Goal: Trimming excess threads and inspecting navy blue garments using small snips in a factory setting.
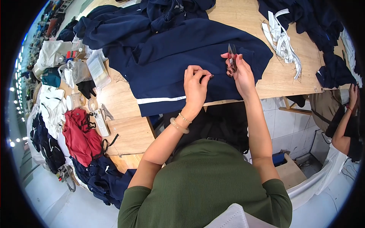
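Observation:
A dark navy garment [171, 57] with a white stripe near its hem lies spread over the wooden table [129, 133]. My left hand [195, 87] pinches the navy fabric near the garment's lower edge. My right hand [239, 70] holds small thread snips [231, 51], blades pointing up, just above the same fabric. Both hands are close together at the garment's right side, near the table's front edge.
More navy garments are heaped at the back [167, 9] and back right [319, 22]. White strips [283, 40] lie on the table at right. Clear plastic bags [81, 70], a phone [100, 121] and a red garment [81, 136] sit at left. Another person's arm [344, 125] shows at the right edge.

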Motion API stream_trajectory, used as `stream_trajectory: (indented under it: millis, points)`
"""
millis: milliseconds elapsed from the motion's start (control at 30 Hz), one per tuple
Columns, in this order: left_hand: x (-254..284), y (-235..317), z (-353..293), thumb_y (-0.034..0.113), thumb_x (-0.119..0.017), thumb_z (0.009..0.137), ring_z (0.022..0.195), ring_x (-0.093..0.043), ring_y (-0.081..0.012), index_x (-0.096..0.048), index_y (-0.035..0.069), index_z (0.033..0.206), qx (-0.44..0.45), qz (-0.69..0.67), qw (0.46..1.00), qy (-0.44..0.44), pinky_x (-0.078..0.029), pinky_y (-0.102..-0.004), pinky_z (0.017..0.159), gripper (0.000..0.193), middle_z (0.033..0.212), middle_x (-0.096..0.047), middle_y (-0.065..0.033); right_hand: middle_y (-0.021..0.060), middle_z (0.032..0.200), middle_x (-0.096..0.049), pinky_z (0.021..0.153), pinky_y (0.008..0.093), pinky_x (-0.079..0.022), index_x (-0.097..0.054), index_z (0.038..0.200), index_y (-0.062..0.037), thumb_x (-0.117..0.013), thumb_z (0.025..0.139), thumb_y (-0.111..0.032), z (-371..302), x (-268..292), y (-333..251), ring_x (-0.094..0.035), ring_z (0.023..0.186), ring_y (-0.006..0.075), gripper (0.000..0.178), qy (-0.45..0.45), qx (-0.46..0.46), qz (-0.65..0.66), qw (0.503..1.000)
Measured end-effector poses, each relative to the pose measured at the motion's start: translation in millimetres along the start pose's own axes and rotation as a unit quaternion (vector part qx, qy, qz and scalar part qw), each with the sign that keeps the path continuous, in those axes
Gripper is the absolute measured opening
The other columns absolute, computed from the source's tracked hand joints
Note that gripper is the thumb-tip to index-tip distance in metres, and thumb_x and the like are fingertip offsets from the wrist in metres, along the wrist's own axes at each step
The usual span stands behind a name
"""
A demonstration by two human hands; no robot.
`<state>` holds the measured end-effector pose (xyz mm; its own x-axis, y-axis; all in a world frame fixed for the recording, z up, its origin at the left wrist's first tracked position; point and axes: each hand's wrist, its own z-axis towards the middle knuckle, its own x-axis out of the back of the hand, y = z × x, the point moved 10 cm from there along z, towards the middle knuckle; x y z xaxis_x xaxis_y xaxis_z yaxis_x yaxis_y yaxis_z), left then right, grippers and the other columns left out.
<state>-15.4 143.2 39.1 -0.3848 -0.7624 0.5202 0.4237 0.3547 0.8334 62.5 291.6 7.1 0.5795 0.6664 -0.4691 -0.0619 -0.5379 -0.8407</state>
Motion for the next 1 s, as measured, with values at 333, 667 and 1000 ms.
stream_trajectory:
  millis: [333,667,1000]
  points:
    - [6,-27,2,-0.004,-0.059,0.088,0.07,-0.064,-0.0132,-0.059,-0.002,0.092,0.09,-0.198,0.976,-0.021,-0.051,-0.0242,0.063,0.005,0.08,-0.064,-0.0075,-0.0004,0.089,-0.063,0.075,0.0194,-0.046,-0.062,0.101,-0.0008,-0.065,0.09,-0.005,-30,-4,-40,-0.057,0.086,0.0045,0.012,0.038,0.116,-0.279,0.953]
    - [-2,-6,-3,0.0,-0.072,0.075,0.087,-0.059,-0.0259,-0.058,0.001,0.101,-0.045,-0.023,0.998,-0.04,-0.051,-0.0328,0.071,0.029,0.105,-0.058,-0.0083,-0.0025,0.078,-0.057,0.064,0.0187,-0.036,-0.063,0.099,-0.005,-0.059,0.096,-0.022,-22,8,-20,-0.049,0.073,0.0044,0.018,0.014,0.055,-0.15,0.987]
    - [2,3,3,0.0,-0.068,0.081,0.077,-0.061,-0.0208,-0.064,-0.001,0.087,-0.102,0.019,0.995,0.008,-0.05,-0.028,0.064,0.007,0.095,-0.061,-0.0074,-0.0021,0.082,-0.058,0.07,0.02,-0.04,-0.063,0.1,-0.0033,-0.062,0.095,-0.019,-23,1,-21,-0.052,0.078,0.0046,0.017,0.014,0.054,-0.149,0.987]
